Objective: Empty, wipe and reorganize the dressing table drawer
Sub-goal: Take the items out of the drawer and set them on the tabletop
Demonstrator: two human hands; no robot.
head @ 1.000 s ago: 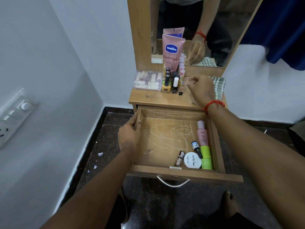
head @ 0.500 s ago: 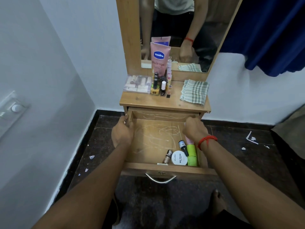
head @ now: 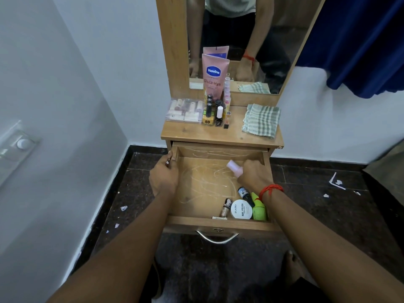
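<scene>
Head view, nearest first: a bare foot [head: 291,265] stands on the dark floor [head: 135,182] below the open drawer [head: 185,223], whose metal handle [head: 216,238] hangs on its front board. Inside, in the front right corner, lie a brown bottle [head: 226,207], a white round tub [head: 241,209] marked nail polish, a dark bottle [head: 246,194] and a green tube [head: 259,207], close together. The rest of the drawer bottom shows pale scribbled marks.

Farther in, the left hand [head: 164,178] has its grip closed on the drawer's left wall, fingers curled over the edge. The right hand [head: 253,177], a red thread [head: 271,190] at its wrist, holds its grip round a pink bottle [head: 235,168] over the drawer's right rear, the bottle tilted with its cap toward the left.

Beyond, on the tabletop [head: 196,133], a clear box [head: 184,110] sits at the left, small polish bottles [head: 215,114] just beside it, a Vaseline tube [head: 215,73] upright behind them, and a folded checked cloth [head: 261,121] at the right. A mirror [head: 273,40] rises at the back.
</scene>
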